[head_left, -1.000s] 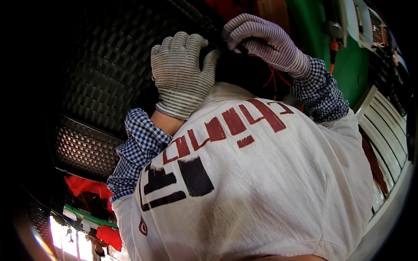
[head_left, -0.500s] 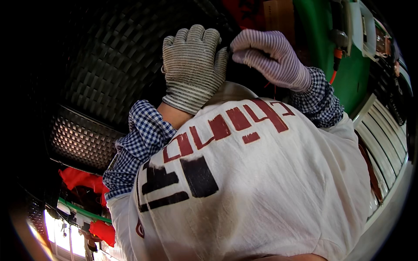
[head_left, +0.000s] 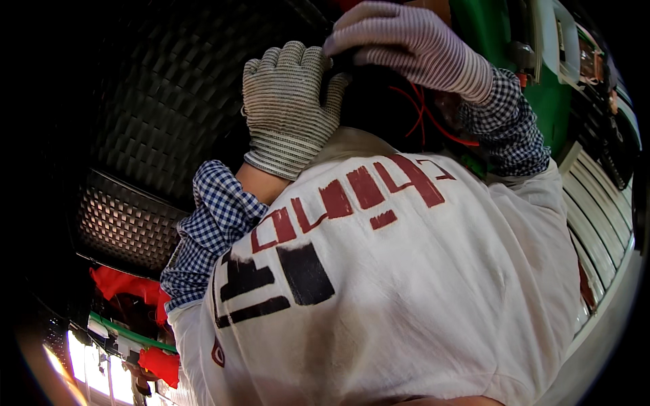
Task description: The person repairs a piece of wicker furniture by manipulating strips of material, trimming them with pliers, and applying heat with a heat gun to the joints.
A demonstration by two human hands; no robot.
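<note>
Hiding perhaps something dark, both gloved hands (head_left: 338, 88) overhead

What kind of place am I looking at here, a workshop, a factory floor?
Probably a factory or workshop floor. Both the left hand and the right hand wear striped knit work gloves, a green machine body with red wires stands ahead, and dark patterned mesh panels fill the left side.

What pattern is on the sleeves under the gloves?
Blue-and-white check on both sleeves, clearest in the head view.
</note>
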